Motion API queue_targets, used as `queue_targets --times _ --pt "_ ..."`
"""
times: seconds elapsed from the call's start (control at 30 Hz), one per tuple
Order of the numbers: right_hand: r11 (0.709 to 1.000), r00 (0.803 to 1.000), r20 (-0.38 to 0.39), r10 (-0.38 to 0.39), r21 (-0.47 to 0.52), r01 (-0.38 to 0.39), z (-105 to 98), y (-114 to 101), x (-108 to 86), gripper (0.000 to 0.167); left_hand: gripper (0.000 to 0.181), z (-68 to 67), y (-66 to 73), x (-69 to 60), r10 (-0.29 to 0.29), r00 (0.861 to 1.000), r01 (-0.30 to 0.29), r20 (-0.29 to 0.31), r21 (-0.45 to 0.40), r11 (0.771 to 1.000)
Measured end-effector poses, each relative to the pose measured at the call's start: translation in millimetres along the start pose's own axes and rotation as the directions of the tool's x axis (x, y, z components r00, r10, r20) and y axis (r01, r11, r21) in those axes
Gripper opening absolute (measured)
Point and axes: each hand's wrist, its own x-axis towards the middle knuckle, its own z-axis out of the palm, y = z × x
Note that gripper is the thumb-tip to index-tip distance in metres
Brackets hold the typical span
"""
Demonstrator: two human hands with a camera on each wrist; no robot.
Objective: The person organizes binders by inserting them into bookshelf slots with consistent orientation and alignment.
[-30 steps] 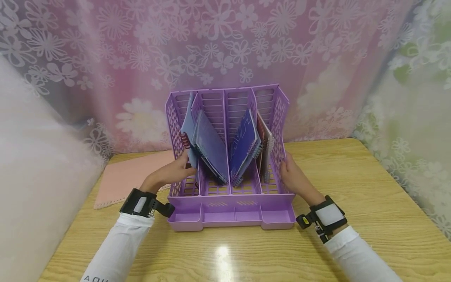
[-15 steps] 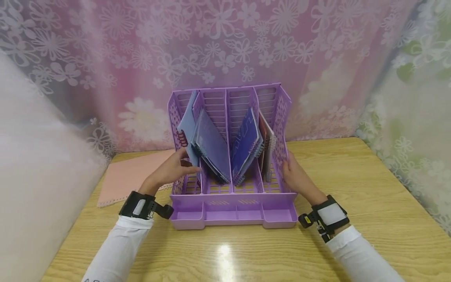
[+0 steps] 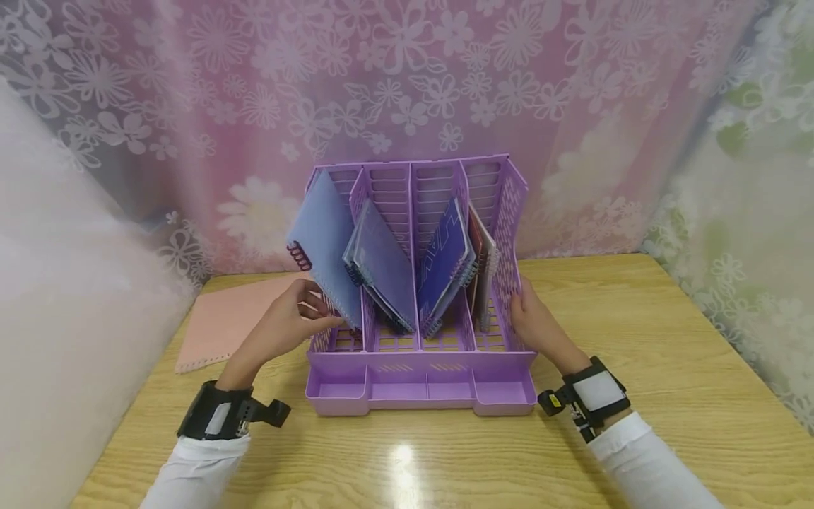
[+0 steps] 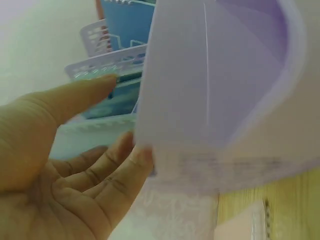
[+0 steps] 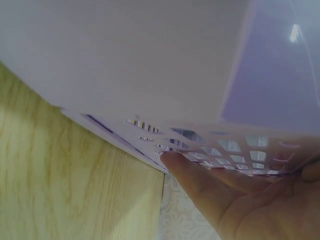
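Observation:
A purple desk file organizer [image 3: 420, 359] with upright compartments stands on the table. In its leftmost compartment a light blue spiral notebook [image 3: 327, 244] tilts left, its upper part leaning over the side wall. My left hand [image 3: 286, 318] is at that compartment's front left, fingers slightly bent and thumb apart; in the left wrist view nothing lies between thumb and fingers, and the fingertips are at the organizer's wall. My right hand [image 3: 539, 322] holds the organizer's right side wall [image 3: 511, 212]; in the right wrist view its fingers lie along the perforated wall.
The middle compartments hold blue-grey notebooks [image 3: 384, 265] and dark blue notebooks [image 3: 443, 261]. A white spiral notebook [image 3: 485, 283] and a brown one stand at the right. A pink sheet or notebook [image 3: 222, 318] lies flat behind my left hand. A flowered curtain [image 3: 407, 85] hangs behind.
My left hand has let go of the light blue notebook and drawn back left and down. The notebook has swung from nearly upright to leaning left. My right hand has stayed in place.

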Motion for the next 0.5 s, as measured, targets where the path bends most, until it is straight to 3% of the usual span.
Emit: queue_targets --times 0.1,0.23,0.33,0.37,0.4,0.43,0.5 --pt "1.0 1.0 -0.004 -0.018 -0.007 0.018 0.6 -0.9 -0.2 0.048 0.048 -12.1 -9.7 -18.4 -0.018 1.0 0.016 -0.024 -0.094 0.995" --pt "1.0 1.0 -0.003 -0.029 -0.007 0.029 0.1 -2.1 0.4 0.048 0.034 -28.1 -31.1 -36.8 -0.028 0.995 0.005 -0.093 -0.239 0.971" --pt "1.0 1.0 -0.005 -0.019 -0.006 0.019 -0.4 -1.5 1.3 0.048 0.029 -37.6 -48.5 -46.5 -0.107 0.986 0.051 -0.126 -0.38 0.924" --pt "1.0 1.0 -0.005 -0.016 -0.007 0.016 -0.4 -1.4 1.6 0.047 0.028 -40.1 -53.7 -49.4 -0.152 0.981 0.082 -0.122 -0.449 0.89" --pt "1.0 1.0 -0.007 -0.013 -0.008 0.013 -0.3 -0.7 1.7 0.047 0.028 -42.2 -58.5 -52.1 -0.204 0.973 0.117 -0.107 -0.534 0.838" --pt "1.0 1.0 -0.008 -0.011 -0.011 0.011 -0.2 0.0 1.7 0.047 0.029 -43.8 -62.7 -54.8 -0.261 0.962 0.155 -0.079 -0.628 0.763" --pt "1.0 1.0 -0.009 -0.016 -0.012 0.016 0.4 1.8 1.7 0.048 0.036 -46.0 -69.8 -60.3 -0.351 0.936 0.21 -0.001 -0.799 0.564"
